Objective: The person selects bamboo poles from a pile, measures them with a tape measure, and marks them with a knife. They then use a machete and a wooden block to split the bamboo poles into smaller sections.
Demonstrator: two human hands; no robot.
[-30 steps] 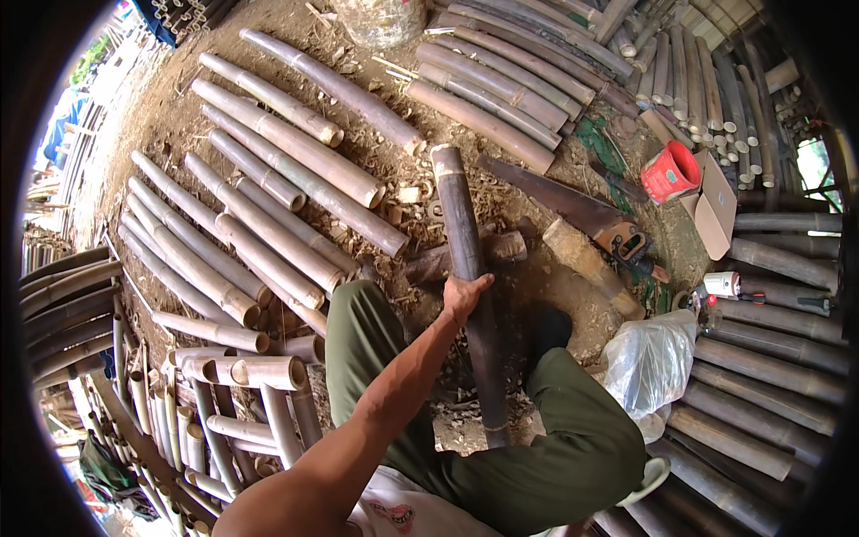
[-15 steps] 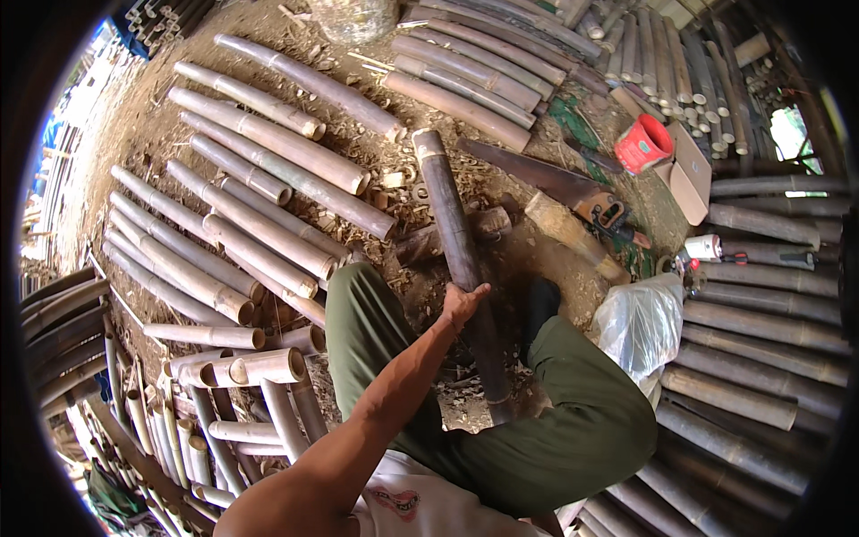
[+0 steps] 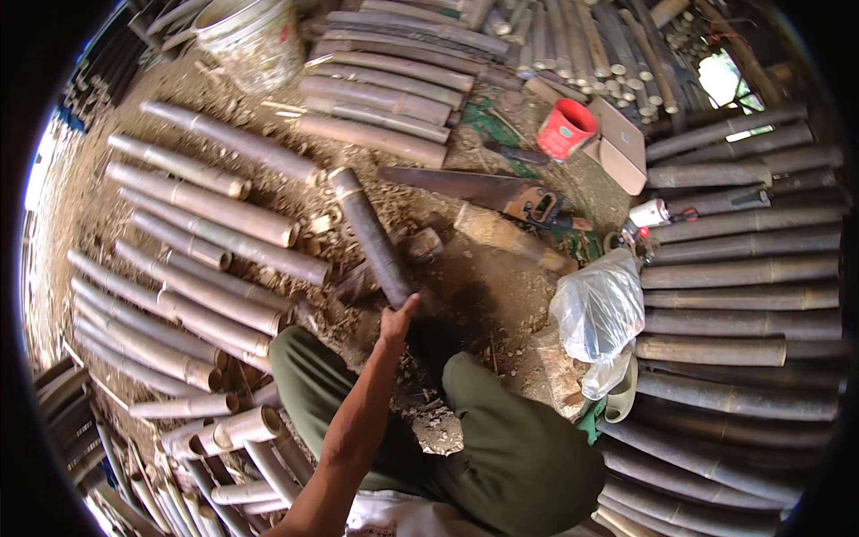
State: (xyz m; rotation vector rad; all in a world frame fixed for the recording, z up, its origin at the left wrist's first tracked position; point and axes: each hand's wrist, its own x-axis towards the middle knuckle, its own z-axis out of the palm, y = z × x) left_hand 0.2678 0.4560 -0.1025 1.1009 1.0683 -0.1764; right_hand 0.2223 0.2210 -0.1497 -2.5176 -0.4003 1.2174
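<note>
Our left hand [image 3: 398, 320] is curled around a dark bamboo pole [image 3: 369, 234] near the centre of the frame. We see its long axis slant steeply, its far end pointing upper left, across a short log [image 3: 422, 245]. We cannot tell our right hand's state.

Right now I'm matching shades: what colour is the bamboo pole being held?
The bamboo pole is dark grey-brown, paler at its far end; best in head view.
</note>
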